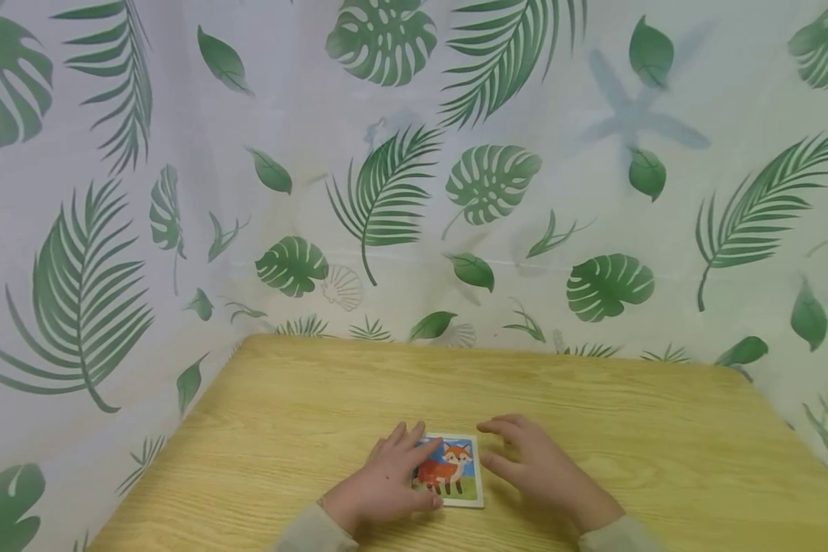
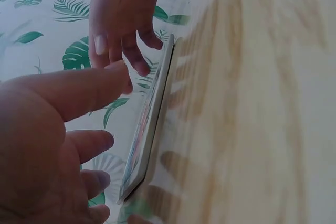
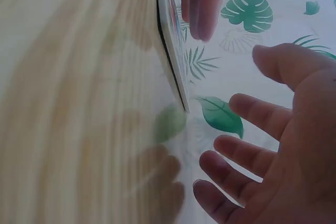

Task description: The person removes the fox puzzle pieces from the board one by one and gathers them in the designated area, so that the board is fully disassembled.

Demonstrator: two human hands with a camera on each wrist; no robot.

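Note:
A small square picture puzzle board [image 1: 464, 491] with a white border lies flat on the table and shows an orange fox on grass against blue sky. My left hand [image 1: 391, 477] is over its left side, fingers spread, covering part of the picture. In the left wrist view the thumb and fingers of that hand stand a little above the board [image 2: 149, 124]. To the right of the board is my right hand [image 1: 534, 469], its fingers loosely bent and nothing in them. The right wrist view shows its spread fingers apart from the board's edge [image 3: 170, 40].
The wooden table [image 1: 303, 414] runs back to a white curtain [image 1: 414, 299] printed with green leaves, which also hangs along the left and right sides. The table surface is glossy and mirrors the hands in both wrist views.

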